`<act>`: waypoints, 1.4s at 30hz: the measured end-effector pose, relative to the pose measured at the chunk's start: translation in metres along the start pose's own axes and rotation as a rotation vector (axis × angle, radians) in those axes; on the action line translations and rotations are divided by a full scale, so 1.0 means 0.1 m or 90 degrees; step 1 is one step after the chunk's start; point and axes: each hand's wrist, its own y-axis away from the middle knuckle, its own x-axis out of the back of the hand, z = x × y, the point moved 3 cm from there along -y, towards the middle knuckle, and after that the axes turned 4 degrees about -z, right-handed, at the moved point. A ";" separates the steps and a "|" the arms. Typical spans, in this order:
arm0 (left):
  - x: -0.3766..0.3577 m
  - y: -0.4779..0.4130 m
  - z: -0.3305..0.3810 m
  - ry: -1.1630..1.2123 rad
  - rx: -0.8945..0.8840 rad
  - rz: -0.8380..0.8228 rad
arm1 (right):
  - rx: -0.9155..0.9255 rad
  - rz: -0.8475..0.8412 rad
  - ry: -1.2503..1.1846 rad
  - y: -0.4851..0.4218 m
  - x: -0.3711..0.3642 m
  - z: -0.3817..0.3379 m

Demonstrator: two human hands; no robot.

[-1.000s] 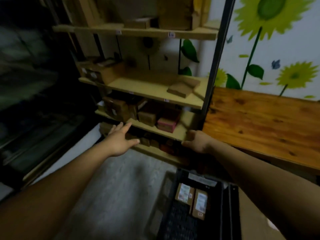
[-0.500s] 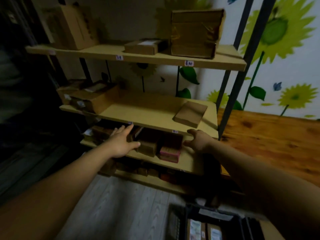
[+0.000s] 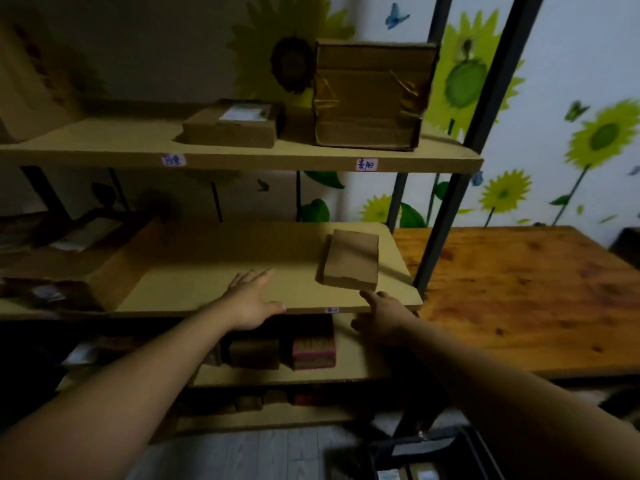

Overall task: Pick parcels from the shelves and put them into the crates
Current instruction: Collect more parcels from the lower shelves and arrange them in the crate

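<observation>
At the front edge of the middle shelf [image 3: 207,268], the left hand [image 3: 251,301] hovers flat, fingers spread, holding nothing. The right hand [image 3: 379,318], also empty with fingers loosely extended, is just short of the flat cardboard parcel [image 3: 350,259] lying near the shelf's right front corner. That parcel looks thin, stiff and probably light, its card dry rather than slick. Pinching its near edge, thumb on top, should do. The crate [image 3: 415,447] sits on the floor below.
</observation>
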 end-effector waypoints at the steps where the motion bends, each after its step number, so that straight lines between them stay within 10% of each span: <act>1: -0.05 -0.14 0.09 -0.003 -0.010 -0.010 | -0.010 0.002 -0.003 -0.07 0.02 0.05; 16: -0.80 -1.89 0.74 0.105 0.041 -0.130 | -0.052 -0.049 -0.037 -1.55 0.01 0.72; 42: -0.70 -0.48 -0.21 0.146 -0.116 0.102 | 0.039 0.204 -0.086 -0.28 -0.57 -0.31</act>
